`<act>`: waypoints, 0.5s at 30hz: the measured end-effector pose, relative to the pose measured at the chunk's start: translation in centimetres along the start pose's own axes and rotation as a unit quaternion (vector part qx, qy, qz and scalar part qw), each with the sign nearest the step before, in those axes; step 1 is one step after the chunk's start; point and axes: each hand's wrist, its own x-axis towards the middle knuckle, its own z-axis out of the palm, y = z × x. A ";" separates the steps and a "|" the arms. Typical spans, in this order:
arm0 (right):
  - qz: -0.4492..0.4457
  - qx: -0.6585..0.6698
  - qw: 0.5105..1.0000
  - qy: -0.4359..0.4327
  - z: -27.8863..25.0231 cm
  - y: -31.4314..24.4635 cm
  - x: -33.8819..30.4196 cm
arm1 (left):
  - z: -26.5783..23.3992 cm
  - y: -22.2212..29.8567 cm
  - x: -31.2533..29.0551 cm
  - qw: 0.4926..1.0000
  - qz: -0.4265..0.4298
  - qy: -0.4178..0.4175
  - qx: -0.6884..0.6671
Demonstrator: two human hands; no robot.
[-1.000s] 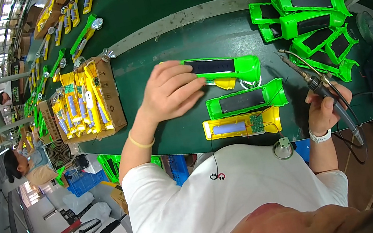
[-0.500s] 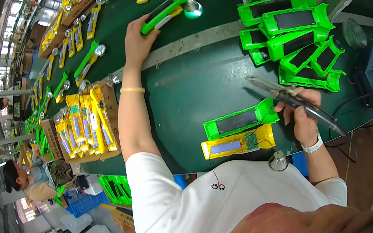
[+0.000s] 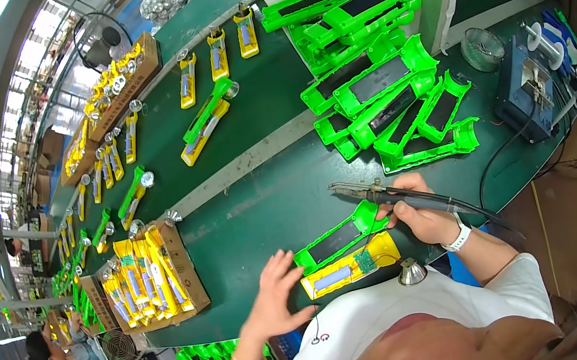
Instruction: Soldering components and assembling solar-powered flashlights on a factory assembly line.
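Observation:
In my right hand (image 3: 420, 215) is a soldering iron (image 3: 432, 195), its tip pointing left above the table. Fingers of that same hand are at the right end of a green casing half (image 3: 334, 245) with a dark panel. Directly in front of it lies a yellow casing half (image 3: 354, 263) holding a blue battery (image 3: 332, 278) and a small green circuit board (image 3: 366, 261). Thin wires run from the yellow half, and a silvery lamp reflector (image 3: 412, 273) rests at its right, near my shirt. My left hand (image 3: 277, 296) is empty, fingers spread, by the left end of both halves.
Stacked green casings (image 3: 379, 81) stand beyond my right hand. A blue soldering station (image 3: 524, 91) and a glass jar (image 3: 483, 50) are at right. At left, a cardboard box (image 3: 185, 266) holds yellow assemblies. A green-and-yellow lamp (image 3: 206, 121) lies on the belt behind a metal strip (image 3: 247, 159).
My left hand has let go of the green-and-yellow lamp on the belt and come back toward me. My right hand, still with the soldering iron, is now at the green casing half. The view has turned.

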 end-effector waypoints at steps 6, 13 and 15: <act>-0.043 -0.080 0.995 -0.032 0.1 0.1 0.5 | 1.9 0.2 3.4 0.987 0.062 0.046 0.141; -0.028 -0.096 0.995 0.008 0.2 0.2 0.5 | -0.6 -2.8 8.1 0.981 0.136 0.045 0.132; -0.016 -0.099 0.995 0.013 0.3 0.4 0.3 | -0.4 -2.0 8.8 0.978 0.142 0.041 0.149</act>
